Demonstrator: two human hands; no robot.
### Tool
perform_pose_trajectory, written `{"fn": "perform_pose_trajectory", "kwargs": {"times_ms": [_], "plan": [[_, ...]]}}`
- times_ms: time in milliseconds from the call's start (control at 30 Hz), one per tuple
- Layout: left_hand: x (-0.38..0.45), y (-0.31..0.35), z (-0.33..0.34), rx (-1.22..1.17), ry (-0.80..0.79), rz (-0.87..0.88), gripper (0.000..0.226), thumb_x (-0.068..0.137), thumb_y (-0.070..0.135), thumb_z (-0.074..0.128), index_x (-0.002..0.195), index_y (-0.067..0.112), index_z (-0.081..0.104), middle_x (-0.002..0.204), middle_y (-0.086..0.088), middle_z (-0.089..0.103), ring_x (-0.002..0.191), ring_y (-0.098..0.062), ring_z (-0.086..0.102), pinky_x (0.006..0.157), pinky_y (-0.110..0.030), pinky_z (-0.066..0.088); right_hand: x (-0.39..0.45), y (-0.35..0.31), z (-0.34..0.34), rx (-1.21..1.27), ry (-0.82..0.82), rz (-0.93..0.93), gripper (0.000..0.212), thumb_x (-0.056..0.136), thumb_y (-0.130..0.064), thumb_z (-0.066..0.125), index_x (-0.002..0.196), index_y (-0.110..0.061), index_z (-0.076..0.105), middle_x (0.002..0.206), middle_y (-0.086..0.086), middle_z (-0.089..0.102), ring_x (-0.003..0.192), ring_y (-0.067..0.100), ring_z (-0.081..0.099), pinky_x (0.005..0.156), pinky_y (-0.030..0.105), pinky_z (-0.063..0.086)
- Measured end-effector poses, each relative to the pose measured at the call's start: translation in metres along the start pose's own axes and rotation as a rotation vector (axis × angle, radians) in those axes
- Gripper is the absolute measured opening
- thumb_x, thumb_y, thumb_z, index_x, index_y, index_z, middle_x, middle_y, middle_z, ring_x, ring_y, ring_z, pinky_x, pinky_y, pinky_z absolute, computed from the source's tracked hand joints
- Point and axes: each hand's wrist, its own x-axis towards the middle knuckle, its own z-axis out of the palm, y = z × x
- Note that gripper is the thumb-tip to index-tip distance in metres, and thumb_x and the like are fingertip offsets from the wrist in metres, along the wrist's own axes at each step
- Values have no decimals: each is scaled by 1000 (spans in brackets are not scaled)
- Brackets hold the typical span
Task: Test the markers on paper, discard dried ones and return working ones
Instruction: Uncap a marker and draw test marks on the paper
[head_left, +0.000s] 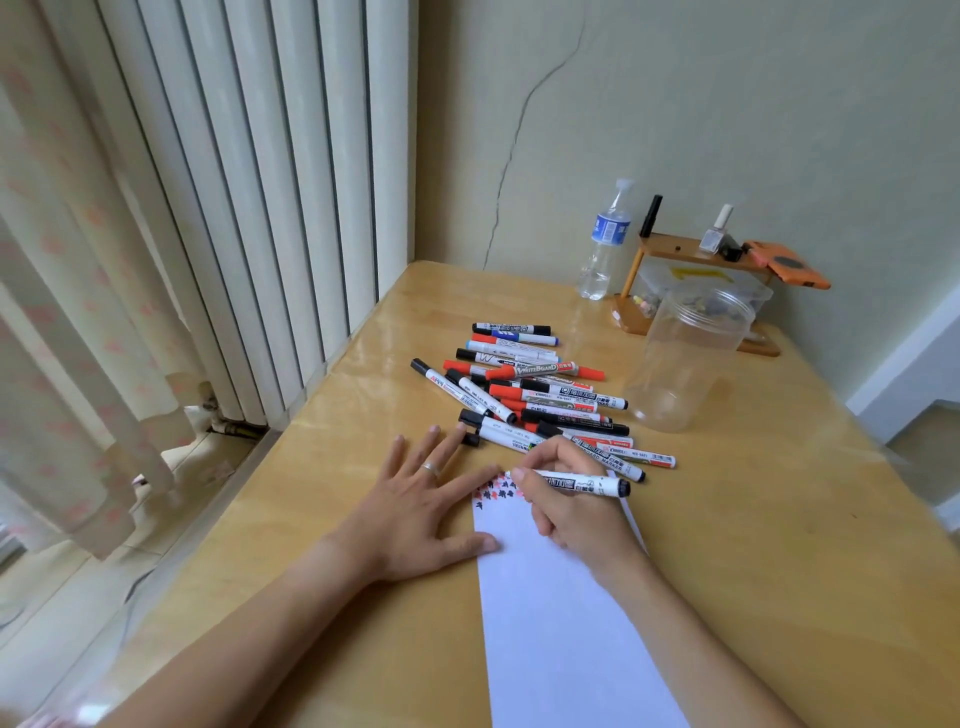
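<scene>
Two hands work at the near end of a wooden worktop (363, 364). The right hand (571, 499) curls round a marker (576, 482), pinching it near the tip; the white barrel runs out to the right and ends in a black cap end. Its tip touches the far left corner of a white paper (561, 623), where small red and black test marks (496, 488) sit in short rows. The left hand (415, 504) lies flat with fingers spread and straight, holding nothing; its thumb and forefinger press on the paper's left edge, the other fingers rest on the bare wood. A ring (431, 467) shows on one finger.

Just beyond the hands lies a loose pile of markers (530, 395), white barrels with red, black and blue caps, crossing one another; the nearest ones lie just beside the right hand's knuckles. To the right of the pile stands a clear plastic jar (685, 358), upright and without a lid. Behind it, against the wall, is a small wooden shelf (691, 249) carrying a small bottle (716, 231) and an orange case (789, 265), with a clear box under it. A water bottle (605, 244) stands left of the shelf. White blinds (234, 182) and a curtain (62, 338) hang to the left of the worktop.
</scene>
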Motion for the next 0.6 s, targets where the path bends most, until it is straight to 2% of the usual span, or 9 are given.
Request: {"fn": "perform_pose_trajectory", "kwargs": {"times_ms": [67,267,500,600], "plan": [[0,0,0,0,1,-1,82,83,94,24,153,62,-1,167,8,-26,154,-20,-25,124,-55,-9,6,-3,-1,-35,19,51,16,96,-13,70,90,-11,56,66,12,55,43,20,44,43,22,28],[1,-1,-2,-1,-12,6,80,84,91,24,154,61,0,167,11,-26,155,-19,-23,124,-55,-9,13,0,11,-115,31,138,24,94,-14,69,82,-12,48,62,9,58,41,22,46,40,22,27],[0,1,-3,11,-30,10,85,79,94,10,155,59,-3,167,10,-26,154,-22,-24,123,-56,-11,4,7,24,-108,109,131,27,91,-12,68,83,-5,43,58,12,58,39,23,49,40,22,33],[0,2,-5,31,-48,18,82,82,90,13,155,57,-6,166,7,-28,153,-24,-26,123,-56,-13,3,7,25,-93,110,130,27,91,-10,68,83,-5,43,58,13,57,38,22,48,41,24,34]]}}
